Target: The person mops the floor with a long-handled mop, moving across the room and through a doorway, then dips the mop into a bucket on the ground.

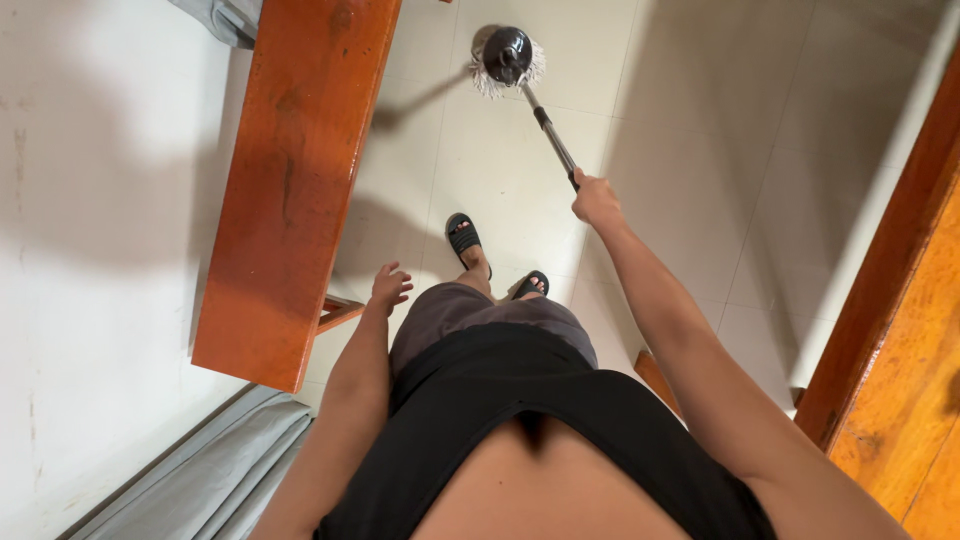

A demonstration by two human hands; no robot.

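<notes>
My right hand (596, 200) is closed around the thin metal handle of a mop (552, 138), arm stretched forward. The mop's round black head with white strings (507, 58) rests on the pale tiled floor (700, 150) ahead of my feet. My left hand (389, 288) hangs loose beside my hip, fingers apart, holding nothing, close to the edge of an orange-brown wooden board (300, 170). I wear black sandals (462, 236), grey shorts and a black top.
The long wooden board runs along the left beside a white wall (90, 250). Grey fabric (210, 470) lies at the lower left. A wooden door or frame (900, 330) stands on the right, with a small wooden piece (655, 375) near my leg.
</notes>
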